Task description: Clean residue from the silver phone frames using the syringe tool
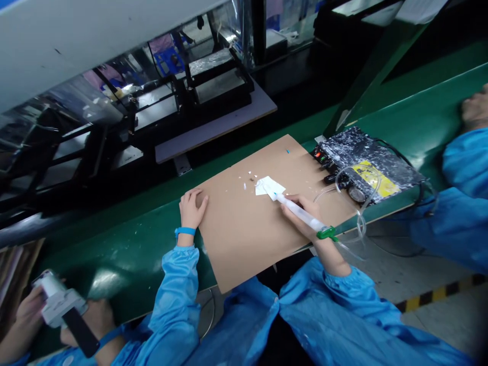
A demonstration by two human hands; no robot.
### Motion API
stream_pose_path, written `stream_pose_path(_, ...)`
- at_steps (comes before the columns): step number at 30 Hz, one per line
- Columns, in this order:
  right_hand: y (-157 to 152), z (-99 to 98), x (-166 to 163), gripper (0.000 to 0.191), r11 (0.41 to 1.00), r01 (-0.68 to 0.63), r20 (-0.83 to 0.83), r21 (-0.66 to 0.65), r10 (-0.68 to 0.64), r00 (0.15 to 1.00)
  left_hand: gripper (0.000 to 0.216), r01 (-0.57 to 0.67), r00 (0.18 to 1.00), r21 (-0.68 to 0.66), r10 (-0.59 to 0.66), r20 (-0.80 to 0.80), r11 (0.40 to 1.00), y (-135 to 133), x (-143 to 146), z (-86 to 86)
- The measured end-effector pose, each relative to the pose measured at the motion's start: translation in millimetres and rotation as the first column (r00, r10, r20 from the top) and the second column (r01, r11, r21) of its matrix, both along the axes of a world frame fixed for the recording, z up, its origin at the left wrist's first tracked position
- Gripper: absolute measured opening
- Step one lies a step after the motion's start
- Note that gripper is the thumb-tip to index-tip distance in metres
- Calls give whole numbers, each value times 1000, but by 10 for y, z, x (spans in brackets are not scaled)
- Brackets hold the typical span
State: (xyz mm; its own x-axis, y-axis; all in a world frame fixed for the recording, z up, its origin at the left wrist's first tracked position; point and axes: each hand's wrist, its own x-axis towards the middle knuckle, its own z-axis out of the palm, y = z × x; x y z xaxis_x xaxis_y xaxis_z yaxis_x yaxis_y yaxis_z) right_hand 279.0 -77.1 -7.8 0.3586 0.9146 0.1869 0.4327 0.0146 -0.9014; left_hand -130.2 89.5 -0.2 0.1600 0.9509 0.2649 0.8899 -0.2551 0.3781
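Observation:
My right hand (pixel 303 216) is closed around a translucent dispensing syringe (pixel 308 219) with a green cap at its back end and a clear hose leading off. The syringe's tip points at a small white paper (pixel 269 188), which lies on a brown cardboard sheet (pixel 247 239). Whether the tip touches the paper I cannot tell. At the sheet's left edge rests my left hand (pixel 192 208), fingers stretched out and holding nothing, with a blue band round the wrist. Small white crumbs (pixel 250 175) are scattered near the paper.
A paint-spattered control box (pixel 366 162) with knobs, a gauge and looped tubing stands at the right. At lower left a co-worker's hands hold a white and grey device (pixel 63 302). Another person's hand (pixel 475 109) rests at far right. Black frames (pixel 217 84) stand behind the green bench (pixel 152 229).

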Motion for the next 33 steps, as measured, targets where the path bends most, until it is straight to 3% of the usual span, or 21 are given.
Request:
stream_pose_path(9,8,2,10,26,1000,10,-22,19,-10,1000,29,-5,1000,-13,5,-12,1000,2,5,27)
stream_pose_path(18,13,110,-31,29,996,81,-47,36,-80,996,31,-6,1000,-27,7,16,1000,-1,20,40)
stream_pose_path(33,69,6,7,32,996,-11,33,90,8,999,33,-18,1000,-48,19,19,999,-9,38,76)
